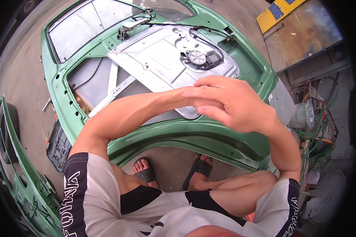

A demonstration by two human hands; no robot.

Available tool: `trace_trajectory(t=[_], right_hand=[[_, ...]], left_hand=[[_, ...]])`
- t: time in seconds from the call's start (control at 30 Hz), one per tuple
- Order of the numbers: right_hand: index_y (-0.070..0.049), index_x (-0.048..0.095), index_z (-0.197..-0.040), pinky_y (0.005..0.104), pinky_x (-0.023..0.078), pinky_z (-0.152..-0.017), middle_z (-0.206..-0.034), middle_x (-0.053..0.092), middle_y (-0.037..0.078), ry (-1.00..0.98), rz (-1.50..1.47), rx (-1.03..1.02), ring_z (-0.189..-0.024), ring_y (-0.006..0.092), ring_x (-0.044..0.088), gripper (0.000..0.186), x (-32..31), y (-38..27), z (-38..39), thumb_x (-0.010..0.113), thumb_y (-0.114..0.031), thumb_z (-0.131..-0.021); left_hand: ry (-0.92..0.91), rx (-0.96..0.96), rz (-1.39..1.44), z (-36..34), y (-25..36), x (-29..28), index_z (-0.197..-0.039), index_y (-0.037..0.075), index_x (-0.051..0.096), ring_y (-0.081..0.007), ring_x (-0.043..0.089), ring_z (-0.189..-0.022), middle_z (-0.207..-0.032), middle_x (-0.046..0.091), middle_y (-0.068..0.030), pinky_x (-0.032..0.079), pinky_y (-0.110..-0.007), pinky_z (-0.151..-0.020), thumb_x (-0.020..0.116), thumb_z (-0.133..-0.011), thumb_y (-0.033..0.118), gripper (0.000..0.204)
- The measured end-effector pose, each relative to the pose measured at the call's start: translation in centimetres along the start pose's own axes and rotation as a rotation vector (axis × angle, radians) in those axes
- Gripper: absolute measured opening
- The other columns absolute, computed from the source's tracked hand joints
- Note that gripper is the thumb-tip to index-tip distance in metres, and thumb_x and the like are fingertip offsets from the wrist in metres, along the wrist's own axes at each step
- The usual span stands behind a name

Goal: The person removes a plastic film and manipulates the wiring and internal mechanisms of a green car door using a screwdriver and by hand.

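My right hand [241,103] lies across my left hand [199,102], with its fingers and thumb bent around the back of it near the wrist. Most of the left hand is hidden underneath, and its fingers do not show. Both hands are raised above a green car door [166,136] lying flat in front of me. Over the door's opening sits a silver metal inner panel [146,65], slightly askew. A round window motor [197,57] is fixed on that panel, and a black cable [209,41] runs beside it.
Another green door [17,189] stands at the left, near a black plastic trim piece [58,146]. A wooden board [304,33] with a yellow sign [279,14] is at the far right. Green hoses [322,130], a metal bucket [303,114] and a fan [328,193] crowd the right side.
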State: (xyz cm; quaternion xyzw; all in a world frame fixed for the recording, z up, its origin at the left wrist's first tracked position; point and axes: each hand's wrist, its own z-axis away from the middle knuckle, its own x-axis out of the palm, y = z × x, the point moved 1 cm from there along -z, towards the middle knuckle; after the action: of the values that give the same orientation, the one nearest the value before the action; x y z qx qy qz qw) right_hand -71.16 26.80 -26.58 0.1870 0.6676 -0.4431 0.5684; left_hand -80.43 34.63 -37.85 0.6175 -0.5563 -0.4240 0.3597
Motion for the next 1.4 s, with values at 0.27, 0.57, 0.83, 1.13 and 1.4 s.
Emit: trace_trajectory(t=[0.27, 0.57, 0.83, 1.13, 1.4], right_hand=[[-0.006, 0.074, -0.105, 0.0414, 0.054, -0.079, -0.098, 0.073, 0.012, 0.174, -0.01, -0.085, -0.09, 0.0341, 0.068, 0.029, 1.7, 0.4, 1.2, 0.073, -0.03, -0.089], [0.001, 0.069, -0.109, 0.0381, 0.053, -0.085, -0.1, 0.071, 0.017, 0.404, -0.09, 0.251, -0.093, 0.0345, 0.068, 0.03, 1.9, 1.4, 3.3, 0.068, -0.025, -0.093], [-0.003, 0.057, -0.143, 0.0414, 0.043, -0.106, -0.136, 0.058, 0.019, 0.226, 0.012, 0.015, -0.123, 0.0357, 0.058, 0.056, 1.5, 2.4, 2.6, 0.051, -0.042, -0.104], [-0.001, 0.061, -0.139, 0.0429, 0.039, -0.112, -0.137, 0.061, 0.02, 0.201, -0.031, -0.068, -0.131, 0.0373, 0.053, 0.056, 1.1, 3.9, 3.2, 0.049, -0.042, -0.103], [-0.015, 0.072, -0.127, 0.0427, 0.049, -0.101, -0.129, 0.066, 0.016, 0.304, 0.185, 0.031, -0.116, 0.0353, 0.062, 0.043, 1.2, 1.5, 2.9, 0.069, -0.038, -0.091]], left_hand=[[0.568, -0.079, -0.337, 0.4, 0.3, 5.5, -0.11, -0.002, 0.064, -0.0266, 0.067, -0.098, -0.103, 0.068, -0.0144, 0.053, -0.042, -0.077, 0.071, -0.089, 0.012, 0.026], [0.606, -0.032, -0.137, -1.2, 0.5, 3.4, -0.094, -0.002, 0.064, -0.0237, 0.067, -0.089, -0.093, 0.068, -0.0129, 0.053, -0.04, -0.072, 0.07, -0.085, 0.008, 0.015], [-0.308, -0.135, 0.105, -1.6, 2.6, -1.1, -0.1, 0.003, 0.076, -0.0183, 0.069, -0.096, -0.095, 0.075, -0.0063, 0.053, -0.032, -0.088, 0.086, -0.083, 0.03, 0.034], [0.279, -0.071, 0.051, -1.4, 0.0, 2.4, -0.091, 0.001, 0.07, -0.02, 0.065, -0.076, -0.08, 0.069, -0.0067, 0.053, -0.034, -0.066, 0.077, -0.084, 0.02, 0.022], [0.943, 0.092, -0.229, -1.5, 0.4, 6.7, -0.085, -0.001, 0.066, -0.0308, 0.069, -0.077, -0.08, 0.069, -0.0156, 0.053, -0.041, -0.063, 0.065, -0.079, 0.003, 0.007]])
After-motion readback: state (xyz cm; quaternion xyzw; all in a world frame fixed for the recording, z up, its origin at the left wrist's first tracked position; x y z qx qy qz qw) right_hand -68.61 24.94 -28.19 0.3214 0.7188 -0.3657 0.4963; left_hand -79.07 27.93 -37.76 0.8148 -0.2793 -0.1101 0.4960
